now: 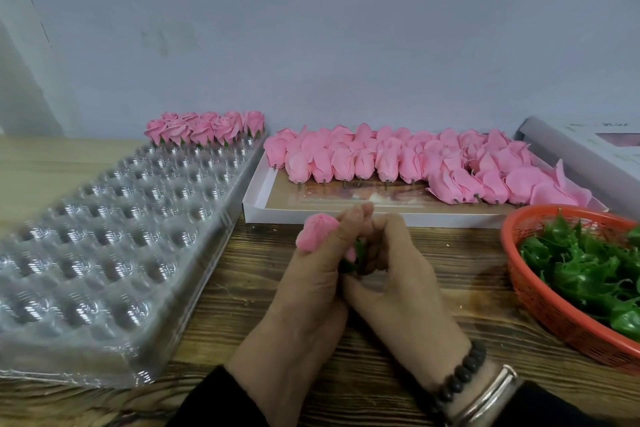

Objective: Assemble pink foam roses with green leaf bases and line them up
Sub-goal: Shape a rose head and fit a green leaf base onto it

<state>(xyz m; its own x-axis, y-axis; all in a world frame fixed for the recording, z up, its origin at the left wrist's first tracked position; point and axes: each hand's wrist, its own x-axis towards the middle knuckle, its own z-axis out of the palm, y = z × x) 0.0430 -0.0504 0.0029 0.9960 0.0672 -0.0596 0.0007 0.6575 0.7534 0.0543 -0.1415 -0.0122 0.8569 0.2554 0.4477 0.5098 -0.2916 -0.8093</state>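
Note:
My left hand point(313, 274) grips a pink foam rose point(314, 229) over the wooden table, the bud sticking out to the left of my fingers. My right hand point(398, 274) pinches a green leaf base point(358, 255) against the rose's lower end, between both hands. A white shallow box point(263, 198) behind them holds several loose pink roses point(398, 158) with short stems. Finished roses with leaf bases point(204, 128) stand in rows at the far end of a clear plastic tray point(104, 239).
An orange mesh basket point(540, 302) full of green leaf bases point(588, 270) sits at the right. A grey box lid point(585, 146) lies at the far right by the wall. The clear tray fills the left side of the table.

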